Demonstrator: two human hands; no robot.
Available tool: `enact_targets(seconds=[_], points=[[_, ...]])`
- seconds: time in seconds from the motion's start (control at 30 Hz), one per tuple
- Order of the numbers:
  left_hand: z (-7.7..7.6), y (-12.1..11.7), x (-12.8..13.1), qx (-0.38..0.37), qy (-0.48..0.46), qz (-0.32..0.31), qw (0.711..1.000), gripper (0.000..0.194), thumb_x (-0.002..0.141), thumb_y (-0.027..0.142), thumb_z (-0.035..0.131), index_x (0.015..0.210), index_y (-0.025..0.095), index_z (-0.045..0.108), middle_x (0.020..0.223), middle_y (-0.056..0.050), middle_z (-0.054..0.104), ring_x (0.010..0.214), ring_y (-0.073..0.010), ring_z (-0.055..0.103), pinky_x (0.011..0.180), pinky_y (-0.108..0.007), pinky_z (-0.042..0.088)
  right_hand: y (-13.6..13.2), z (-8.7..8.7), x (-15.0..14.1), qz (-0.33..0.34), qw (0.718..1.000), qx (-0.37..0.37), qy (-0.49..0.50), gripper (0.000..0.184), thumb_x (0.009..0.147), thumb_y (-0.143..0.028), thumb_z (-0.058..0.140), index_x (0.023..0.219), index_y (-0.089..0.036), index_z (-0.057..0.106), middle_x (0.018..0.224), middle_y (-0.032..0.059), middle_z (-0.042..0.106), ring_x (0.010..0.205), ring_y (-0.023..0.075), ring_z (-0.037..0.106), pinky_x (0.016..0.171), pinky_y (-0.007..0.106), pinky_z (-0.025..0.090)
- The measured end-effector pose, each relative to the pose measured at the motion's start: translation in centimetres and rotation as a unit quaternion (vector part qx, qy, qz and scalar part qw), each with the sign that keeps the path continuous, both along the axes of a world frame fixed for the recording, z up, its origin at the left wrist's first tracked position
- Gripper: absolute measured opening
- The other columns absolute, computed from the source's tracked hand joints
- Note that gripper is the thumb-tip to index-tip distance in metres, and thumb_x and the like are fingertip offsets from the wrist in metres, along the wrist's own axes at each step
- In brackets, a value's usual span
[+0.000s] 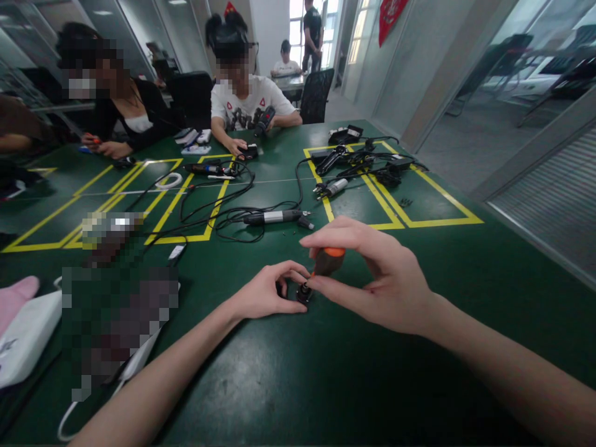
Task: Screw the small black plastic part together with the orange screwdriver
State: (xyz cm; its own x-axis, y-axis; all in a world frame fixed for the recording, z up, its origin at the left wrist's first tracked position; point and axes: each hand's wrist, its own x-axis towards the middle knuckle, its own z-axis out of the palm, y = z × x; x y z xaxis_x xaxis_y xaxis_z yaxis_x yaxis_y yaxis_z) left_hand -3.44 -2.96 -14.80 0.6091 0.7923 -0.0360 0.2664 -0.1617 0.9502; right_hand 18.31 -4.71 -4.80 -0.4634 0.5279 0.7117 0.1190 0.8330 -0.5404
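My right hand (377, 273) is wrapped round a screwdriver with an orange and black handle (329, 259), its tip pointing down into a small black part (303, 293) on the green table (326, 372). My left hand (265, 292) pinches that small black part between thumb and fingers and holds it against the tabletop. Both hands meet near the table's middle, close to me.
Just beyond my hands lies a corded electric screwdriver (274, 216) amid black cables. More tools and adapters (363, 162) sit in the yellow-taped square at the right. Two people sit across the table, one handling a black tool (264, 120). A white pouch (25, 335) lies at left.
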Motion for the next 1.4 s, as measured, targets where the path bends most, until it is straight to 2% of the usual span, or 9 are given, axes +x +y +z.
enact_targets(seconds=[0.23,0.4,0.5,0.67,0.87,0.97,1.17,1.3,1.4], points=[[0.2,-0.3,0.2,0.047,0.037,-0.004,0.998,0.035,0.075,0.027,0.084,0.106,0.015,0.071,0.094,0.001,0.070,0.076,-0.0116,0.056,0.068,-0.022,0.043,-0.2,-0.1,0.3,-0.029,0.997,-0.056,-0.039,0.056,0.087,-0.003,0.058,0.140,-0.021,0.055,0.100,0.0036,0.073,0.082,0.0150,0.069,0.080,0.030,0.058],[-0.2,-0.4,0.4,0.076,0.029,-0.005,0.997,0.026,0.076,0.024,0.081,0.099,0.016,0.073,0.094,0.000,0.070,0.080,-0.0137,0.058,0.073,-0.024,0.045,0.1,-0.4,0.3,-0.073,0.995,0.004,-0.064,0.025,0.089,-0.015,0.067,0.113,-0.020,0.063,0.101,0.0059,0.074,0.088,0.0176,0.071,0.079,0.029,0.057],[-0.4,-0.4,0.4,0.077,0.015,-0.008,0.997,0.022,0.075,0.022,0.081,0.096,0.016,0.075,0.095,-0.001,0.072,0.082,-0.0149,0.061,0.079,-0.027,0.048,0.3,-0.5,0.3,-0.105,0.989,0.038,-0.101,0.024,0.093,-0.023,0.069,0.116,-0.021,0.063,0.093,0.0039,0.074,0.078,0.0167,0.071,0.071,0.027,0.054],[-0.3,-0.3,0.3,0.042,0.005,-0.002,0.999,0.027,0.075,0.023,0.080,0.101,0.015,0.076,0.098,-0.003,0.075,0.087,-0.0168,0.064,0.082,-0.028,0.050,-0.1,-0.5,0.1,-0.107,0.984,-0.048,-0.137,0.041,0.089,-0.019,0.062,0.129,-0.020,0.055,0.062,-0.0103,0.052,0.044,0.0095,0.050,0.050,0.023,0.037],[0.1,0.8,-0.5,-0.046,-0.044,-0.016,0.998,0.056,0.068,0.028,0.088,0.121,0.014,0.074,0.115,-0.008,0.077,0.094,-0.0189,0.068,0.081,-0.028,0.054,-0.1,-0.2,-0.3,-0.105,0.983,-0.080,-0.128,0.017,0.075,-0.016,0.059,0.091,-0.020,0.056,0.069,-0.0045,0.056,0.056,0.0108,0.051,0.056,0.024,0.038],[0.0,1.3,-0.9,-0.068,-0.075,-0.014,0.995,0.055,0.067,0.025,0.085,0.120,0.013,0.075,0.115,-0.009,0.077,0.095,-0.0192,0.069,0.084,-0.029,0.055,0.1,-0.2,-0.4,-0.098,0.976,-0.132,-0.141,0.008,0.075,-0.021,0.059,0.076,-0.022,0.051,0.064,-0.0041,0.053,0.055,0.0112,0.047,0.055,0.025,0.035],[-0.4,1.0,-0.8,-0.056,-0.041,-0.025,0.997,0.058,0.064,0.021,0.087,0.120,0.017,0.074,0.107,-0.004,0.076,0.087,-0.0149,0.065,0.082,-0.028,0.053,0.3,-0.4,-0.3,-0.073,0.952,-0.248,-0.165,0.022,0.090,-0.038,0.058,0.074,-0.022,0.055,0.057,-0.0049,0.053,0.051,0.0115,0.046,0.054,0.026,0.034],[-0.3,0.6,-0.4,-0.044,-0.053,-0.005,0.998,0.078,0.059,0.026,0.094,0.133,0.018,0.068,0.112,-0.005,0.075,0.096,-0.0177,0.066,0.082,-0.027,0.052,0.4,-0.3,-0.3,-0.065,0.950,-0.265,-0.152,0.010,0.083,-0.028,0.063,0.080,-0.022,0.055,0.059,-0.0067,0.053,0.052,0.0112,0.045,0.054,0.025,0.036],[-0.1,0.4,-0.3,-0.024,-0.028,-0.002,0.999,0.070,0.062,0.029,0.093,0.128,0.017,0.071,0.109,-0.004,0.075,0.095,-0.0179,0.066,0.081,-0.027,0.052,0.4,-0.2,-0.5,-0.065,0.953,-0.252,-0.156,0.009,0.076,-0.021,0.063,0.080,-0.022,0.056,0.065,-0.0050,0.055,0.058,0.0123,0.049,0.057,0.025,0.039]])
